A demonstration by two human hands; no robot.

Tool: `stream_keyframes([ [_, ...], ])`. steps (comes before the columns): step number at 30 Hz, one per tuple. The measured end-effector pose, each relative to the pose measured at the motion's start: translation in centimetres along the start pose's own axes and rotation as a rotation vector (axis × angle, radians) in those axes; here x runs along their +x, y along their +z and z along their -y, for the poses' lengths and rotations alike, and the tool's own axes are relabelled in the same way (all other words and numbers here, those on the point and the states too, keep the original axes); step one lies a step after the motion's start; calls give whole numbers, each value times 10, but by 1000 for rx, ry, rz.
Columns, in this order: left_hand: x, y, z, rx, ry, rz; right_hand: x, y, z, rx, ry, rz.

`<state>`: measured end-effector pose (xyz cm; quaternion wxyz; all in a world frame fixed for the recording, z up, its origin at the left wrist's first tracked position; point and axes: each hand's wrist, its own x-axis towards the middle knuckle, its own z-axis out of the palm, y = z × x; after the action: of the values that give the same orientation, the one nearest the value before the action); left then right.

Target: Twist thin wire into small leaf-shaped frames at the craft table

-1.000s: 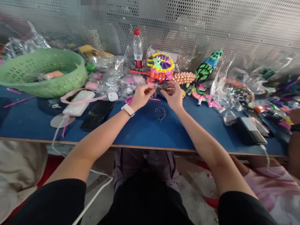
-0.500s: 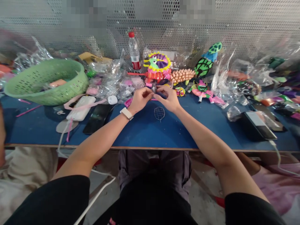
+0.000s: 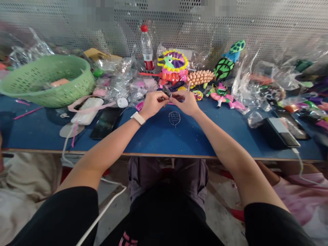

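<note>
Both my hands meet over the blue table, fingertips nearly touching. Between them a small dark packet [image 3: 167, 91], shiny like plastic film, stands tilted; its lower end is hidden by the fingers. My left hand [image 3: 153, 104], with a white band at the wrist, pinches it from the left. From the right, my right hand [image 3: 187, 103] closes finger and thumb at its lower edge. Just below the hands, a round wire-like grid [image 3: 174, 118] lies flat on the table. Behind them stands a colourful clay figure [image 3: 173, 65] with a yellow scalloped rim.
A green basket [image 3: 51, 97] stands at the left, near a white power bank [image 3: 87, 111] and a black phone [image 3: 106, 123]. A red-capped bottle [image 3: 147, 48] and other clay figures line the back. At right lies a dark box-like device [image 3: 279, 133]. Other people sit on both sides.
The dark packet, earlier lying low by my right fingers, now stands up between both hands. The view has tipped slightly downward. The wire-like grid stays on the table.
</note>
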<state>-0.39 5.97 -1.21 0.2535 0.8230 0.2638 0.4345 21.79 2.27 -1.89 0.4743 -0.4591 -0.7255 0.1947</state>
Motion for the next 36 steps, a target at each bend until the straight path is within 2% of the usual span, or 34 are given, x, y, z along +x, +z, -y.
stream_keyframes([
  [6,-1,8,-3,51,17,-11,-1,4,8,-329,-39,-41],
  [11,1,13,0,214,34,-7,-2,1,10,-422,-54,-47],
  [15,3,14,5,382,-12,-25,1,-2,8,-504,-23,-61],
  [18,4,14,6,413,7,-33,4,-1,8,-519,-6,-55],
  [21,6,9,6,368,105,-32,5,0,10,-477,-1,-59],
  [24,7,2,7,303,197,36,4,-1,10,-364,-2,-84],
  [27,6,-2,10,254,226,146,3,-4,2,-180,32,-115],
  [29,5,-2,12,240,217,179,4,-5,-5,-34,74,-129],
  [33,5,0,13,229,160,120,6,-5,-16,236,161,-121],
  [36,5,0,11,206,118,66,6,-5,-15,266,162,-121],
])
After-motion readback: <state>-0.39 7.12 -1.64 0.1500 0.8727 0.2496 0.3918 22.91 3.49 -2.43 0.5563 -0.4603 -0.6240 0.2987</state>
